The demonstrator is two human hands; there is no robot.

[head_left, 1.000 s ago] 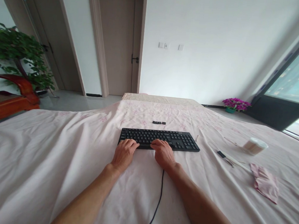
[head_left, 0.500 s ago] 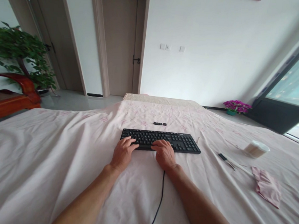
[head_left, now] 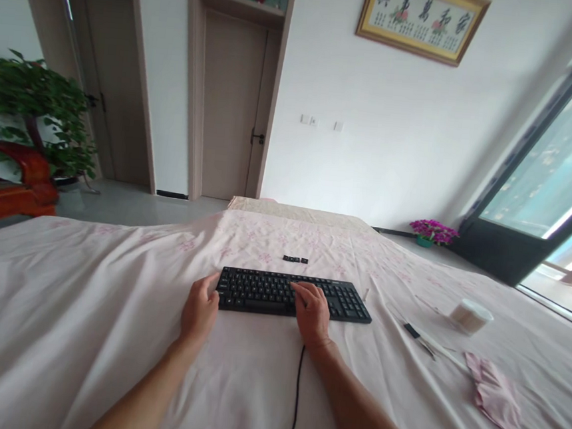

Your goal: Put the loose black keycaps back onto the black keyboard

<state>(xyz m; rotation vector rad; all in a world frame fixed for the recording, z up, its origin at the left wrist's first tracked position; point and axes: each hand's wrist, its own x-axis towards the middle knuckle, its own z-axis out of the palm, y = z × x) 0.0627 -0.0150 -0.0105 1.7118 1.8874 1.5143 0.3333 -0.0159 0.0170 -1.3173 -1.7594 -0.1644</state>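
While keys face up, the keyboard lies crosswise.

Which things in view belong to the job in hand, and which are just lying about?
Job in hand:
black keyboard, left hand at its left end, right hand over its keys
black cable
four loose keycaps, probably

Seemingly lying about:
cotton-swab tub, pink cloth, black-ended tool (possibly supplies)
magenta flowers
framed calligraphy

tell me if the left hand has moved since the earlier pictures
Yes, to the left: judged against the keyboard, the left hand has gone from the front edge near the left corner to the left end.
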